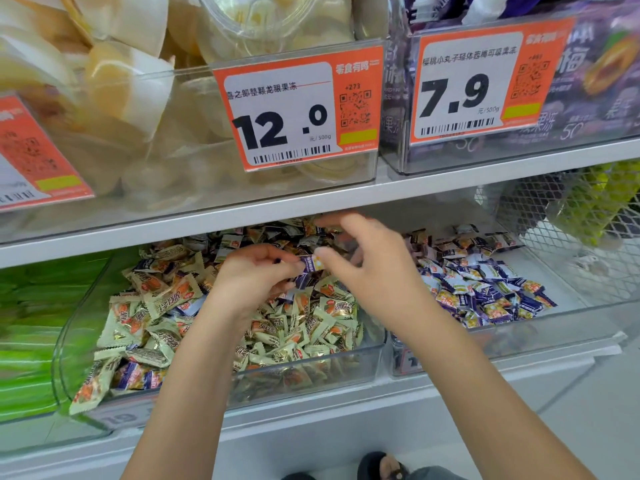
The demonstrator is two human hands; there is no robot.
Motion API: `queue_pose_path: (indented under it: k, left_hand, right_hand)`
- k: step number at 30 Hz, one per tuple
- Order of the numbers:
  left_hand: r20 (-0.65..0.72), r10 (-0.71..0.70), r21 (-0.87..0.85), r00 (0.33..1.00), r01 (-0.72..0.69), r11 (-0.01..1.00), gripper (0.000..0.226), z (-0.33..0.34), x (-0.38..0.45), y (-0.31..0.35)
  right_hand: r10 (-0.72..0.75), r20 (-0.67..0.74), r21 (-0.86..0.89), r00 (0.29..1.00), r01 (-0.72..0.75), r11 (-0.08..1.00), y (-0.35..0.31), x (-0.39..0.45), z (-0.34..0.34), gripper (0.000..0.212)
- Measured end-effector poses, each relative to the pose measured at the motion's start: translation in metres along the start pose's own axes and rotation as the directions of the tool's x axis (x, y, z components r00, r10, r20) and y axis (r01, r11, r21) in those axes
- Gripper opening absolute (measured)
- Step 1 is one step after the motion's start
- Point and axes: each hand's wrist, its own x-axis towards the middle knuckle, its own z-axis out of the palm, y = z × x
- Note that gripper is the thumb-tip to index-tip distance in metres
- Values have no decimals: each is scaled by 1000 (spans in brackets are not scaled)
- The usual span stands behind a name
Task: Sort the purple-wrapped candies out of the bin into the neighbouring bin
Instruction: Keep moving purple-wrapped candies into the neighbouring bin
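Pick step underway: left hand (254, 271) and right hand (360, 268) both pinch one purple-wrapped candy (311, 263) above the mixed bin (221, 386); next, likely carry it right, release over neighbouring bin (519, 337).

Purple-and-white candy (311, 264), cream-and-orange candies (166, 299), orange price tags (298, 109), green packets (24, 323)
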Motion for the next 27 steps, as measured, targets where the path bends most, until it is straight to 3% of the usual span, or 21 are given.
queue_pose_path:
  k: [1, 3, 7, 11, 14, 16, 18, 19, 21, 24, 27]
  left_hand:
    - [42, 10, -50, 999, -8, 999, 8, 1, -5, 2]
    - [114, 34, -186, 993, -12, 983, 6, 5, -16, 6]
    - [194, 18, -399, 981, 62, 915, 18, 13, -30, 10]
    - [300, 44, -362, 953, 71, 929, 33, 15, -36, 9]
    - [301, 48, -178, 953, 7, 984, 28, 10, -34, 5]
    - [130, 131, 195, 983, -155, 969, 19, 4, -26, -3]
    - [-3, 301, 482, 954, -262, 836, 16, 3, -13, -12]
    - [-2, 351, 517, 936, -299, 802, 16, 6, -6, -15]
    - [129, 381, 530, 915, -388, 754, 19, 18, 5, -20]
    - [386, 301, 641, 872, -488, 593, 39, 40, 16, -33]
    - [436, 291, 690, 852, -524, 499, 23, 44, 22, -43]
  right_hand:
    - [2, 97, 17, 995, -4, 1000, -3, -1, 4, 6]
    - [15, 204, 28, 979, -22, 999, -5, -3, 11, 24]
    - [-2, 221, 97, 975, -20, 995, -5, -6, 16, 36]
    - [-5, 115, 129, 993, -10, 992, -5, -6, 10, 27]
    - [49, -173, 9, 984, -48, 999, 5, 0, -13, 18]
    - [138, -337, -144, 931, -196, 970, 24, 2, -35, 13]
    - [292, -274, -323, 916, -374, 869, 45, 0, -49, 23]
    - [372, -213, -389, 903, -428, 816, 51, -2, -52, 30]
    - [437, -162, -390, 885, -464, 795, 52, -5, -52, 39]
    - [365, -175, -310, 914, -403, 861, 45, -4, -46, 36]
    - [354, -138, -270, 925, -379, 885, 43, -1, -41, 33]
